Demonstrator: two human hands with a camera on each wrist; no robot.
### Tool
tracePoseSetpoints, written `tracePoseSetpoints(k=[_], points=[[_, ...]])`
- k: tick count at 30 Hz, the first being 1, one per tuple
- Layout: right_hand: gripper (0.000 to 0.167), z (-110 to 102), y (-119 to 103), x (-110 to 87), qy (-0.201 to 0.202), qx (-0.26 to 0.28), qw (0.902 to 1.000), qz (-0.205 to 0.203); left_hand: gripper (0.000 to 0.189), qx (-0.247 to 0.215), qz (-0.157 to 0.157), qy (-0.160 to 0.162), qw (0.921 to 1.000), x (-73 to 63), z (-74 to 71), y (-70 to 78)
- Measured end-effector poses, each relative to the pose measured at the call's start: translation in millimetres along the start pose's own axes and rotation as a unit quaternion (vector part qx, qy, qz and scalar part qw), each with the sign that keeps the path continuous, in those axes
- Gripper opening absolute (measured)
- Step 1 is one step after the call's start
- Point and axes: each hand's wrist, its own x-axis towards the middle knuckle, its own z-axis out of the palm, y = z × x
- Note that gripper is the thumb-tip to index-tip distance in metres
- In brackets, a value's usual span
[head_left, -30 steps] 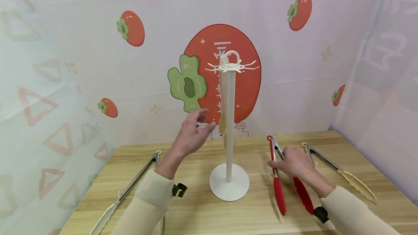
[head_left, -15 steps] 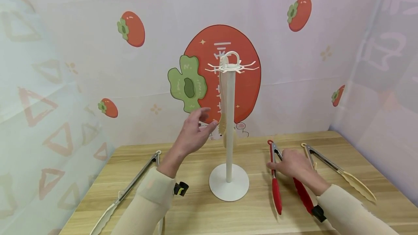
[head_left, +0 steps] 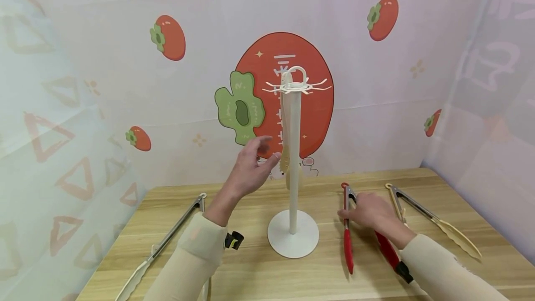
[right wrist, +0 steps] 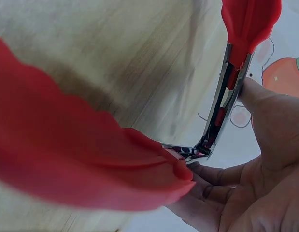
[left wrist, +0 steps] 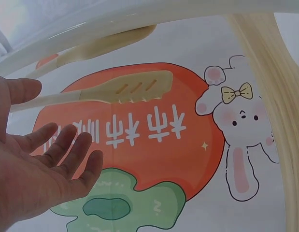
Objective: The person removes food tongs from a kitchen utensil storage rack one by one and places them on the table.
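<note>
Head: bright, diffuse; cloth (head_left: 46, 87) past left edge of desk (head_left: 251, 273) washed out | Left wrist: dimmer, white pole (left wrist: 115, 23) bowed | Right wrist: soft desk shadows, red tongs (right wrist: 81, 154) blurred nearest lens

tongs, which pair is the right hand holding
The right hand holds the red-tipped tongs, just right of the white stand. Only they have red tips; the far-left tongs and far-right tongs have pale ones.

A light-brown wooden table (head_left: 259, 278) carries a tall white stand (head_left: 295, 152) with round flat base. At its left lie whitish-tipped metal tongs (head_left: 170, 233); at its right, cream-yellow-tipped metal tongs (head_left: 453, 233).
</note>
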Motion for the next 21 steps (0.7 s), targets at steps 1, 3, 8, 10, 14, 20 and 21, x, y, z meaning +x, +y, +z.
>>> tracePoseSetpoints(k=[1, 3, 8, 10, 14, 20, 21], points=[[0.053, 0.4, -0.7, -0.1, -0.001, -0.001, 1.0, -0.002, 0.05, -0.001, 0.0, 0.0, 1.0, -0.1, 0.2, 0.1], [0.053, 1.2, -1.9, -0.2, -0.002, -0.006, 1.0, -0.005, 0.05, 0.002, 0.001, 0.0, 1.0, -0.4, 0.4, -0.3], [0.054, 4.3, -5.6, 0.3, -0.01, -0.026, 0.9996, -0.006, 0.05, 0.003, 0.005, 0.002, 1.0, -0.8, 0.6, -0.8], [0.054, 6.3, -7.0, 0.5, -0.021, -0.038, 0.9991, -0.005, 0.05, 0.004, 0.003, 0.001, 1.0, -1.1, 0.7, -0.6], [0.053, 10.0, -8.8, -0.2, -0.035, -0.056, 0.9978, -0.001, 0.05, 0.01, -0.003, -0.003, 0.9999, -1.8, 1.2, -0.1], [0.053, 10.1, -9.0, 0.8, -0.031, -0.06, 0.9977, 0.003, 0.05, 0.009, -0.01, 0.001, 0.9999, -2.8, 0.7, 0.1], [0.053, 9.8, -8.9, 1.5, -0.03, -0.06, 0.9978, 0.004, 0.05, 0.008, -0.011, 0.001, 0.9999, -2.9, 0.6, 0.3]])
